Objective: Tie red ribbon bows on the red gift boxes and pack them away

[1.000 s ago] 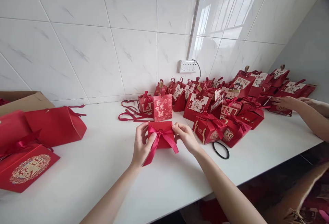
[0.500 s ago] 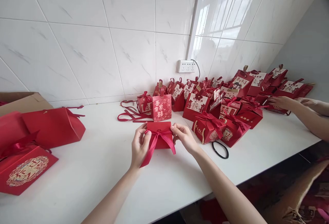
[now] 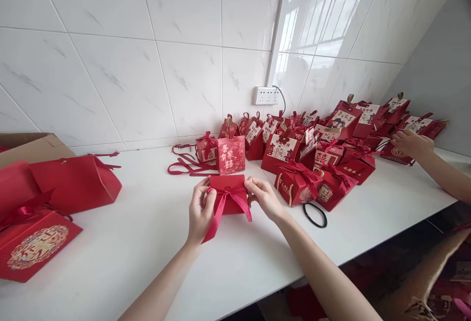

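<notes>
A small red gift box (image 3: pixel 235 207) with a pink-red ribbon (image 3: pixel 220 213) tied across its front is between my two hands, over the white table. My left hand (image 3: pixel 201 205) grips its left side, thumb on the front by the ribbon. On the right side, my right hand (image 3: pixel 262 194) pinches the upper edge near the ribbon; its other fingers are partly hidden behind the box. The ribbon's two tails hang down from the knot, the left one longer. Just behind stands a patterned red gift box (image 3: pixel 231 155) with a loop on top.
Several finished-looking red boxes (image 3: pixel 281 151) crowd the wall on the right, with a black hair tie (image 3: pixel 315 215) in front. Loose ribbon (image 3: pixel 184 168) lies behind my left hand. Larger red boxes (image 3: pixel 75 183) and a carton (image 3: pixel 55 143) stand left. A co-worker's hand (image 3: pixel 412 144) reaches in at right.
My hands and the box hold nearly the same position. At the right, the co-worker's near hand has shifted over the boxes, and their other hand no longer shows.
</notes>
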The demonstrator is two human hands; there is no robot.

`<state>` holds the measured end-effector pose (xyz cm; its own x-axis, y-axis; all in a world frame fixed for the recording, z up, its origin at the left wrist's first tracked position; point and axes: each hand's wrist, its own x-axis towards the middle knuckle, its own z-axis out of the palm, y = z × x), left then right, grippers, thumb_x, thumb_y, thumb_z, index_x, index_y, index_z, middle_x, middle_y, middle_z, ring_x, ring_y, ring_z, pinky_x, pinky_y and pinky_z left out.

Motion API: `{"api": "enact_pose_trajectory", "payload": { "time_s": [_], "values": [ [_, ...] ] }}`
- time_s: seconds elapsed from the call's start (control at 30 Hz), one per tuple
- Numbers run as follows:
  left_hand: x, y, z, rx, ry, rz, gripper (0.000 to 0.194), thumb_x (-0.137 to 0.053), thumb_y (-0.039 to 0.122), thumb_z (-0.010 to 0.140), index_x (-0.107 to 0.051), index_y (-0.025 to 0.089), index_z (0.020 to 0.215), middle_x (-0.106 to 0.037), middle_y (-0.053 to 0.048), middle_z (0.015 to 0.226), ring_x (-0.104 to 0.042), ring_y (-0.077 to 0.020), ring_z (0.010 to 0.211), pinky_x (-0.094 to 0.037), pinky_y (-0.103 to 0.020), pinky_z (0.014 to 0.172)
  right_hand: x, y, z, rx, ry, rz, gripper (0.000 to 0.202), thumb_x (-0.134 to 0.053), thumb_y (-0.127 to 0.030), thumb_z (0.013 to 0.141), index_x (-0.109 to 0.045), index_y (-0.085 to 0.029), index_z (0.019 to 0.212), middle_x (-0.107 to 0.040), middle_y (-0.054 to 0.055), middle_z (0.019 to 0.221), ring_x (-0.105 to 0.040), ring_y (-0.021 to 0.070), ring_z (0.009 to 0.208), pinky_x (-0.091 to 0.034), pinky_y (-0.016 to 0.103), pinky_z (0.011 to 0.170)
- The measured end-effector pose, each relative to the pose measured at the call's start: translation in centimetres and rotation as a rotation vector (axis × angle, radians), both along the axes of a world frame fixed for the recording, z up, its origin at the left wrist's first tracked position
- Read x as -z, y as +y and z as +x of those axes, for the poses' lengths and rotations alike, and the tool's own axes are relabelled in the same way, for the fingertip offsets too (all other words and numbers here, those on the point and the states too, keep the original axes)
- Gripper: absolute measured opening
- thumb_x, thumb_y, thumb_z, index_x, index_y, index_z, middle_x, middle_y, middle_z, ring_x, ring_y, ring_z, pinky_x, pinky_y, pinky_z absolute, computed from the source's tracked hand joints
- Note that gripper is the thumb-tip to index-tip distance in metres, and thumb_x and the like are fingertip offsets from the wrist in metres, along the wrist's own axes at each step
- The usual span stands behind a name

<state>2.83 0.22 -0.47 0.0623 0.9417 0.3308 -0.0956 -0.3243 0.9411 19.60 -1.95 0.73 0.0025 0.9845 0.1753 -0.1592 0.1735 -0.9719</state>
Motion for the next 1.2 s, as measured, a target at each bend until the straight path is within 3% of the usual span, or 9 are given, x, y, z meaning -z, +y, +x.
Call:
{"api": "enact_pose_trajectory", "payload": {
  "time_s": [1.2],
  "values": [
    [0.03, 0.11, -0.04, 0.005, -0.020, -0.002, 0.025, -0.055, 0.042, 0.080, -0.053, 0.018, 0.078, -0.047, -0.010, 0.130, -0.057, -0.0200, 0.103, -0.050, -0.023, 0.074, 0.31, 0.17, 0.14, -0.010, 0.016, 0.006, 0.042, -0.060, -0.050, 0.076, -0.043, -0.017, 0.056, -0.045, -0.004, 0.055, -0.048, 0.0073, 0.045, -0.042, 0.021, 0.042]
  ]
}}
